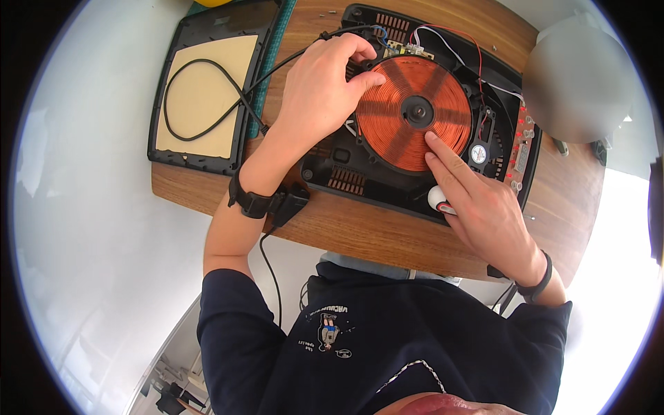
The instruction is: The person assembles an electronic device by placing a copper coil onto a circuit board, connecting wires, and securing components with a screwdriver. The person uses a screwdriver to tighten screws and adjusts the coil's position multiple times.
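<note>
A round copper induction coil [380,128] sits inside the black lower housing of an induction cooker [328,181]. At the coil's upper left edge is my left hand [321,86], its thumb resting on the windings and its fingers bent and apart near the rim. My right hand [477,207] lays two stretched fingertips on the coil just below its dark centre. Tucked in that same hand is a tool with a rounded white handle end [437,198] and a red and dark band; the rest of it is hidden by my palm.
The cooker's dark top panel [238,149], with a cream sheet, lies at the left on a green mat [274,62]. A black power cord [166,104] loops over it. Right of the coil are a small speaker-like disc [478,153] and a lit control board [520,155]. A blurred grey rounded object [577,79] stands beyond.
</note>
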A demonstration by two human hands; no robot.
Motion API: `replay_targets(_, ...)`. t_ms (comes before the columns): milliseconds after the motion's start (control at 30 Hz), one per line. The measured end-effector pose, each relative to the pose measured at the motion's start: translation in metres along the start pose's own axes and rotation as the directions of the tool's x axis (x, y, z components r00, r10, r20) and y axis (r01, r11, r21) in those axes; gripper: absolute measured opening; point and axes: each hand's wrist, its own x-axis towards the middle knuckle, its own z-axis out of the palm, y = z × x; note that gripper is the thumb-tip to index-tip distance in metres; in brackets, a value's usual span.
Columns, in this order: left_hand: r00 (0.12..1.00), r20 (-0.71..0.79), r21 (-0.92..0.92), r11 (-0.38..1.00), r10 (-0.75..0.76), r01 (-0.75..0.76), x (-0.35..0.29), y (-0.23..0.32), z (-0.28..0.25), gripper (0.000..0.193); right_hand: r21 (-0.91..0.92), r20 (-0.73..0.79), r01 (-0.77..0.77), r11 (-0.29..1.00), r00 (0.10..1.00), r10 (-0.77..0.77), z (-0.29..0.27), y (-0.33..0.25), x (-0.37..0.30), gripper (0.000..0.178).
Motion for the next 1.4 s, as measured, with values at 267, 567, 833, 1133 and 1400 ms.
replay_targets(267,1.0,0.022,-0.003,1.0,0.002,-0.002,0.001,-0.005,0.0,0.032,-0.12,-0.055,0.047,0.992,0.997,-0.054,-0.003,0.003,0.01,0.048)
replay_targets(567,0.998,0.044,-0.075,0.996,0.05,-0.046,-0.003,-0.002,-0.008,0.035,-0.192,-0.031,-0.011,0.981,1.0,0.005,0.002,0.004,0.014,0.062)
replay_targets(833,0.995,0.093,-0.11,0.994,0.016,-0.006,-0.003,0.0,-0.011,0.039,-0.007,-0.043,-0.019,1.0,0.999,0.019,-0.012,0.007,0.016,0.05)
replay_targets(1133,0.93,0.342,-0.128,0.987,0.137,-0.098,-0.009,-0.005,-0.026,0.108,0.22,-0.126,-0.236,0.946,0.955,0.268,-0.029,0.022,0.02,0.051)
replay_targets(1400,0.891,0.388,-0.121,0.971,0.235,-0.204,-0.012,-0.005,-0.03,0.127,0.243,-0.106,-0.336,0.91,0.923,0.369,-0.024,0.04,0.017,0.053)
